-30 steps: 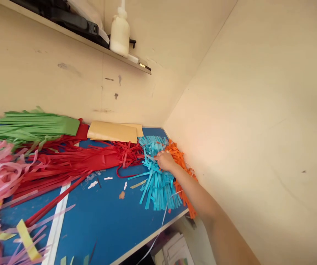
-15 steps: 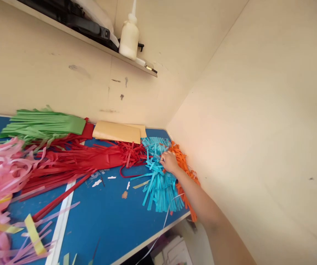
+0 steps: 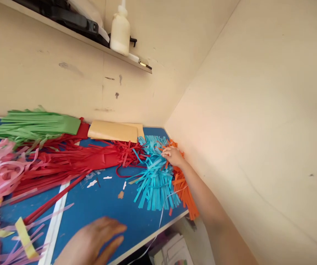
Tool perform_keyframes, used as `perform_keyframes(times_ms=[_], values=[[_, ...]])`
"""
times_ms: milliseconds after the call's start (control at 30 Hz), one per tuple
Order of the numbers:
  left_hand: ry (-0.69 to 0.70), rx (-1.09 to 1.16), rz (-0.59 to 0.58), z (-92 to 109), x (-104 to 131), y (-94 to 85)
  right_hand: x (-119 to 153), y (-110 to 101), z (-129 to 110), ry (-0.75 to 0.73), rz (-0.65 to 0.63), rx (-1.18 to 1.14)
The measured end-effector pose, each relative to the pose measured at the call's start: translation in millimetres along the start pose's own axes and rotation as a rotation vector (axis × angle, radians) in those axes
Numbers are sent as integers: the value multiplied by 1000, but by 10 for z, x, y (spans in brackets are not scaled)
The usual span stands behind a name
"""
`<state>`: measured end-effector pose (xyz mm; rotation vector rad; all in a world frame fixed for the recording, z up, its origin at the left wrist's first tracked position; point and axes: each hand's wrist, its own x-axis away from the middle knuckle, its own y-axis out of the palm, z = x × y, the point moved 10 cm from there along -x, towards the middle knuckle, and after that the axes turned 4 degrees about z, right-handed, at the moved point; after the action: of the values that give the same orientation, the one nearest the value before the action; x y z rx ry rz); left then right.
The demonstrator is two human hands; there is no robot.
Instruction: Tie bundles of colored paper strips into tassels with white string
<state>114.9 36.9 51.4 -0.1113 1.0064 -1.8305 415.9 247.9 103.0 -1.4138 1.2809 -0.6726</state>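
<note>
My right hand (image 3: 173, 156) is at the far right corner of the table, its fingers pinched where turquoise and orange strips meet. Orange paper fringe (image 3: 184, 191) runs beneath this hand and wrist, with strips poking out around the fingers. Just left of it spreads the turquoise paper fringe (image 3: 154, 187). In the lower foreground, my left hand (image 3: 95, 239) hovers above the blue tabletop, thumb and fingers apart, holding nothing. A thin white string (image 3: 162, 213) trails from the fringe over the table's front edge.
Red fringe (image 3: 92, 158), green fringe (image 3: 42, 123) and pink strips (image 3: 6, 165) cover the left and back of the blue table (image 3: 100, 202). Folded tan paper (image 3: 113, 131) lies by the wall. Above, a shelf (image 3: 64, 31) holds a white squeeze bottle (image 3: 120, 33).
My left hand has come into view from below, open. My right hand stays among the fringe, and the turquoise and orange strips under it have shifted a little. The view has turned slightly right.
</note>
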Motion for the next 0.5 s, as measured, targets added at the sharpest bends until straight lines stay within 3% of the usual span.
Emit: perform_keyframes(times_ms=[133, 200, 267, 367, 500], values=[[-159, 90, 39, -68, -1096, -106, 52, -44, 22, 24, 49, -47], [-213, 99, 75, -92, -1608, -8, 60, -39, 25, 29, 60, -67], [-226, 94, 72, -112, -2019, 224, 64, -16, 12, 27, 65, -79], [-271, 88, 30, -209, -2379, 651, 71, 18, -16, 15, 70, -87], [-371, 130, -3, -376, -2489, 1020, 128, -50, 9, 46, 121, -79]])
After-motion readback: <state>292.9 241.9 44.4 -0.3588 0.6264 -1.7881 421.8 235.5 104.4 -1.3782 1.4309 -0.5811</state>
